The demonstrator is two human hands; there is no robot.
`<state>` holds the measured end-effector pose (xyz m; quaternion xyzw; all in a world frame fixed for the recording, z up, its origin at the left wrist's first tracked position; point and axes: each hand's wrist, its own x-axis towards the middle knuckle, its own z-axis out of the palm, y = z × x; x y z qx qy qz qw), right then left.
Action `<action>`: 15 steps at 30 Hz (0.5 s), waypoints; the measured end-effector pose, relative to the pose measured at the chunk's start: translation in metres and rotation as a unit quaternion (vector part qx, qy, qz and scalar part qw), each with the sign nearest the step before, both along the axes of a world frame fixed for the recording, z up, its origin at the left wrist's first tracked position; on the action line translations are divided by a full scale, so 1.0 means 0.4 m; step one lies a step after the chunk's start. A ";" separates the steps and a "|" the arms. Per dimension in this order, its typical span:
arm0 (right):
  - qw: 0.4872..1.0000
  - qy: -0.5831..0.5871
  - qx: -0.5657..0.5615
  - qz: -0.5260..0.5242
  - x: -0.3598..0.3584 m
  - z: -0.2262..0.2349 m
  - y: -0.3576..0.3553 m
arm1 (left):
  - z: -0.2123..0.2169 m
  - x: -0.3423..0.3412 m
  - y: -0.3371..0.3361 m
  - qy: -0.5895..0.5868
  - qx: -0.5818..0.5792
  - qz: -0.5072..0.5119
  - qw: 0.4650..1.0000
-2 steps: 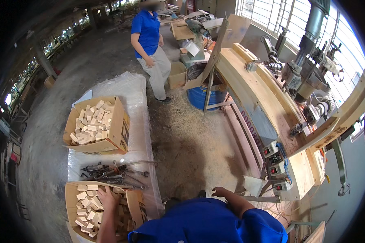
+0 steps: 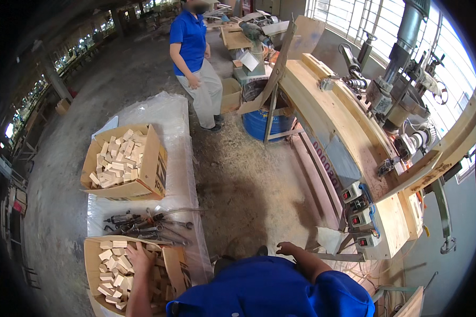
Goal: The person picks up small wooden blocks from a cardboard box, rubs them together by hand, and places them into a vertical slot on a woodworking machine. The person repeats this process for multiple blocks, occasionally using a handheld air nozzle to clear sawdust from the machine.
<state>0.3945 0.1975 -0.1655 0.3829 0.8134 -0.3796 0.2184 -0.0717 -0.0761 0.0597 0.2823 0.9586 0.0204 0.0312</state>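
My left hand [image 2: 140, 258] reaches into the near cardboard box [image 2: 93, 260] at the lower left. Its fingers are spread and rest on the small wooden blocks [image 2: 111, 264] heaped inside; no block shows lifted in them. The forearm covers part of the heap. My right hand [image 2: 289, 249] hangs in the air in front of my body, fingers apart, holding nothing. It is well away from the box, nearer the workbench [image 2: 391, 224] on the right.
Another full box [image 2: 152, 164] of blocks stands beyond tools [image 2: 148, 226] on a plastic-wrapped surface [image 2: 174, 127]. A person in a blue shirt [image 2: 188, 42] stands farther off by a blue drum [image 2: 264, 127]. Machinery [image 2: 391, 100] and red switches [image 2: 360, 219] line the bench.
The whole view has shifted very slightly. The person farther off has moved a leg a little. Both my hands stay nearly where they were.
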 end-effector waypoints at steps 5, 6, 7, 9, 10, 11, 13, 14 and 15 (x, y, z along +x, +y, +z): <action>1.000 0.000 -0.011 -0.017 -0.005 -0.006 0.001 | 0.003 0.005 0.004 0.000 0.001 0.011 1.000; 1.000 0.002 -0.011 -0.017 -0.008 -0.004 0.003 | 0.004 0.010 0.005 0.010 -0.002 0.016 1.000; 1.000 0.002 -0.012 -0.016 -0.007 -0.005 0.003 | 0.002 0.011 -0.001 0.016 -0.013 0.008 1.000; 1.000 0.001 -0.016 -0.013 -0.006 -0.007 -0.003 | -0.001 0.008 -0.010 0.031 -0.036 -0.008 0.999; 0.999 -0.015 -0.030 -0.016 -0.001 -0.005 0.000 | 0.000 0.013 -0.004 0.014 -0.046 0.007 0.999; 1.000 -0.002 -0.026 -0.008 0.001 -0.004 0.003 | 0.002 0.015 0.001 -0.003 -0.044 0.015 0.999; 0.999 0.025 -0.019 0.010 0.000 0.005 0.003 | 0.007 0.016 0.008 -0.033 -0.040 0.032 0.998; 0.999 0.040 -0.009 0.007 -0.004 0.012 0.004 | 0.008 0.014 0.014 -0.042 -0.049 0.030 0.997; 0.999 0.043 -0.021 -0.005 -0.010 0.019 0.008 | 0.007 0.012 0.022 -0.052 -0.058 0.029 0.997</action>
